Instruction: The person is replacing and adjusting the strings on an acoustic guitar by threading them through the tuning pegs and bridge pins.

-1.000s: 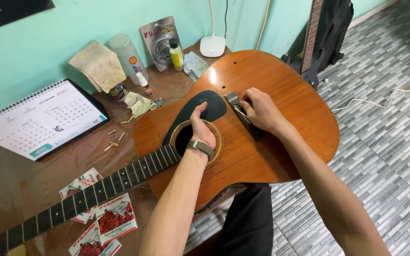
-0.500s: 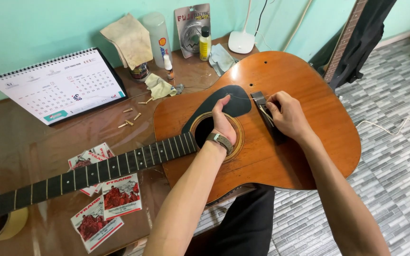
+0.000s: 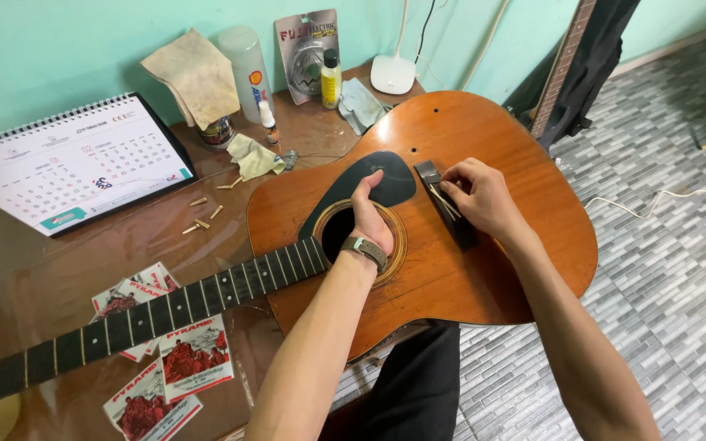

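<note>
Work in hand: fitting strings at the bridge [image 3: 449,206] of an acoustic guitar [image 3: 484,269], judged from the hands' placement.
Guitar pos: flat on its back across a brown table [image 3: 10,278] & the person's lap; neck [image 3: 124,322] runs to lower left, body to the right.
Left hand [image 3: 371,214]: reaches into the soundhole [image 3: 338,237], fingers curled in over the rim, thumb up by the black pickguard [image 3: 377,181]. Watch on the wrist. What the fingers hold inside: can't tell, hidden.
Right hand [image 3: 477,194]: on the dark bridge, fingertips pinched narrow on thin pale strands, prob. string ends, at the bridge's upper part.
Doing it well (my view): keep the inner hand under the bridge plate to feel the ball end seat; feed each string straight down its hole, no kinks; hold light tension w/ the pinching hand so the end doesn't slip back.
Risk: scratching the top w/ loose string ends; watch strap rubbing the soundhole rim.
Nearby: bridge pins [image 3: 200,214] scattered on the table, near the upper bout; red string packets [image 3: 194,363] under & beside the neck; desk calendar [image 3: 67,167] at left; yellow cloth [image 3: 253,155], small bottles [image 3: 331,79] by the wall.
Floor side: second guitar [image 3: 569,61] leaning on the wall at right, well apart.
</note>
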